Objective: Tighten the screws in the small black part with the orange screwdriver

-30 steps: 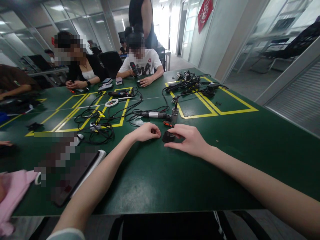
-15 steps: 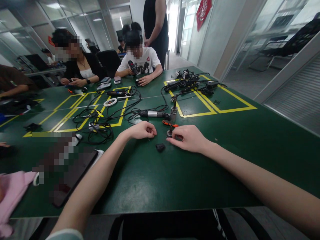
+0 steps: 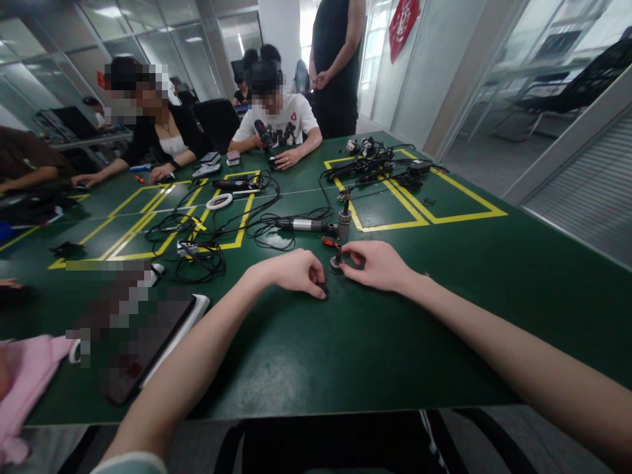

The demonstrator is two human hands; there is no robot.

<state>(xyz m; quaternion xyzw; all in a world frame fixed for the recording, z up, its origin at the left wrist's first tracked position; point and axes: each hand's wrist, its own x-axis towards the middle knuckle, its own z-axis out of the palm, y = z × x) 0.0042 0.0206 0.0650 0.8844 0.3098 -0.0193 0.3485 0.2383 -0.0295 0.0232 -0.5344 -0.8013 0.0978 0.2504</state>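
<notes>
My left hand [image 3: 295, 270] rests on the green table [image 3: 316, 355] with its fingers curled down. Its fingertips press on a small black piece [image 3: 323, 288] that is almost fully hidden under them. My right hand [image 3: 379, 264] lies just to the right, thumb and fingers pinched on a small grey round part [image 3: 336, 265] that stands upright on the table. The two hands are a few centimetres apart. An orange-handled tool [image 3: 328, 241] lies just behind the grey part.
A grey cylinder [image 3: 344, 224] and a silver-and-black rotary tool [image 3: 302, 225] lie behind my hands. Tangled black cables [image 3: 197, 247] spread to the left, and more gear [image 3: 375, 168] sits at the back right. A dark tablet [image 3: 148, 342] and pink cloth [image 3: 24, 378] lie near left. Other people sit across; one stands.
My right hand let go of the black piece and moved back to pinch the grey round part. My left hand came forward and right, down onto the black piece.
</notes>
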